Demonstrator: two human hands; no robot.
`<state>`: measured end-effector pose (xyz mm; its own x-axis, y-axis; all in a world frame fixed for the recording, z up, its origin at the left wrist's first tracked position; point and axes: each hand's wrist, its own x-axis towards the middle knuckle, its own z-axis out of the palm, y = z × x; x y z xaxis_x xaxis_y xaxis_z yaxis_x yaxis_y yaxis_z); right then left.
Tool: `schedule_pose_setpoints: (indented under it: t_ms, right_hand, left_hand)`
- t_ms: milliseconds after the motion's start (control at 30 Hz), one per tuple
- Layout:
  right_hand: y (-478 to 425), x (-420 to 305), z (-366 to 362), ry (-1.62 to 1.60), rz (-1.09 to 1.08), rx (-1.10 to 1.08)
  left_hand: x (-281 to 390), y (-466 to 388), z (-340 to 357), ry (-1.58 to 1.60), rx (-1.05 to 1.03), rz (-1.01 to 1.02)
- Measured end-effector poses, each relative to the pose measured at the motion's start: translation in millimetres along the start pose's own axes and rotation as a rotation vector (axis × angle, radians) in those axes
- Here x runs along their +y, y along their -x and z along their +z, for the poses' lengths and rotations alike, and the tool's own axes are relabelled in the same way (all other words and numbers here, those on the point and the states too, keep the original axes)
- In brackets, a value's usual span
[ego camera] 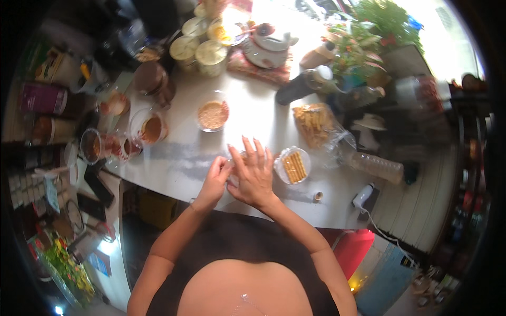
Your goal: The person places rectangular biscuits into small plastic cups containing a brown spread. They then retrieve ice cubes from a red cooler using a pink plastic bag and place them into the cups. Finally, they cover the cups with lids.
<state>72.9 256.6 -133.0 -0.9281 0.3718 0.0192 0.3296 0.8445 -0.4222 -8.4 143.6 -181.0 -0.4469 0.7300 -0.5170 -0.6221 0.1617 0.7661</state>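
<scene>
At the near edge of the white table (pixel 253 106), my left hand (pixel 215 179) pinches the left side of a clear container (pixel 233 179), largely hidden by my hands. My right hand (pixel 255 173) lies over its top with fingers spread; whether it grips the container cannot be told. Just right of it, a clear round tub (pixel 280 170) holds several thin breadstick-like sticks (pixel 295 168) in a row. Beyond my hands stands a clear cup with a light brown, crumbly filling (pixel 212 114). A small cylindrical cap (pixel 318 196) lies to the right.
Cups with brown contents (pixel 152 129) stand left, near a brown lidded jar (pixel 150 78). Lidded tubs (pixel 211 53) and a ceramic pot (pixel 269 47) on a patterned mat are at the back. On the right are a dark bottle (pixel 296 89), a bag of sticks (pixel 316 122) and a corded white device (pixel 363 195).
</scene>
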Motion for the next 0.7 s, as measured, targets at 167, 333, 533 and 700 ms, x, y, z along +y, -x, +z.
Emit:
schedule_pose_setpoints:
  t_ms: [167, 333, 533, 700]
  right_hand:
    - [28.2, 43.1, -65.0, -0.463, -0.08, 0.372]
    - [50.9, 162.7, -117.4, -0.331, 0.615, 0.923]
    - [-7.2, 278.6, -128.8, -0.802, 1.081, 1.141]
    - [-22.9, 337.7, -121.8, -0.213, 1.321, 1.195]
  left_hand:
    - [-8.0, -6.1, -26.4, 0.004, 0.163, -0.013]
    - [7.0, -52.2, -42.4, -0.433, 0.509, 0.502]
    - [14.2, -96.2, -25.7, -0.581, 0.456, 0.757]
    - [5.2, -92.7, -14.5, -0.636, 0.336, 0.756]
